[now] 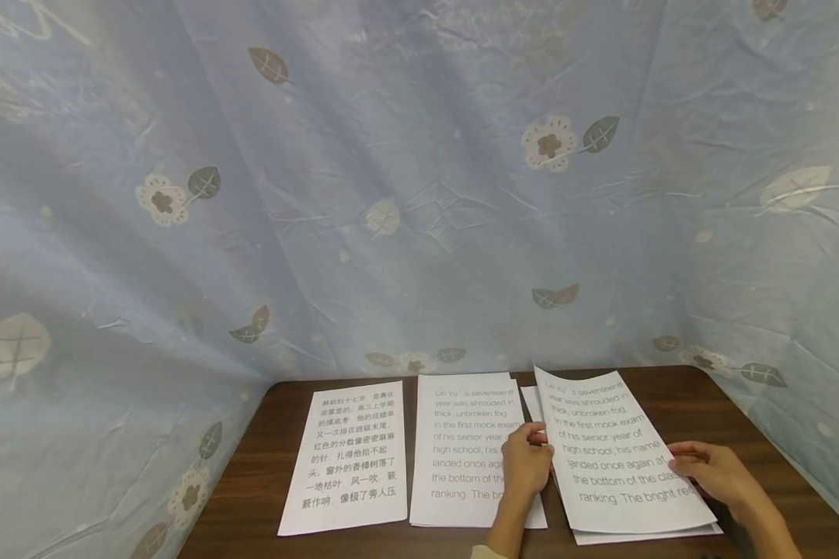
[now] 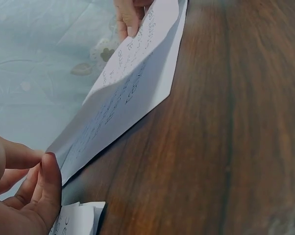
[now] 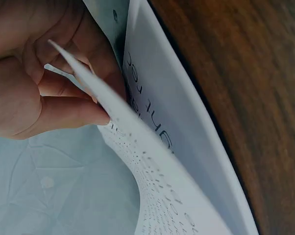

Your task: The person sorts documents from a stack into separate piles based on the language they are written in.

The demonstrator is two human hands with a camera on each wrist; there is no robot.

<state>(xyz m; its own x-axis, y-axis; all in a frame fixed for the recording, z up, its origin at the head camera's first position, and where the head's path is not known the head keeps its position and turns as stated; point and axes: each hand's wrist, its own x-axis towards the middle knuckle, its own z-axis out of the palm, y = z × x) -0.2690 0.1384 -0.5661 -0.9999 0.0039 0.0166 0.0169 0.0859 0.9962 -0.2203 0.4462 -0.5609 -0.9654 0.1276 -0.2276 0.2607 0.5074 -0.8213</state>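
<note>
- At four o'clock in the head view, a white rectangular paper sheet printed with large black English text point(image 1: 604, 435) is held tilted over the brown wood-grain table point(image 1: 671, 384).
- At about nine o'clock on that sheet, the edge is pinched by the left hand point(image 1: 527, 462); in the left wrist view the thumb and forefinger are seen brought together on it.
- Between three and four o'clock on the sheet, the opposite edge is gripped between thumb and fingers by the right hand point(image 1: 713, 473); whether more than one layer is held by either hand cannot be told.
- Beneath the sheet, further white paper point(image 1: 643, 536) is exposed toward six o'clock; in the right wrist view black print is shown on the layer behind the raised edge.
- Between five and six o'clock, a white stack of paper with the same English wording point(image 1: 461, 450) is partly covered by the left hand.
- At seven o'clock, white paper printed with black Chinese characters point(image 1: 349, 458) is laid flat.
- At twelve o'clock, the background is filled by a pale blue cloth patterned with flowers and leaves point(image 1: 433, 155).
</note>
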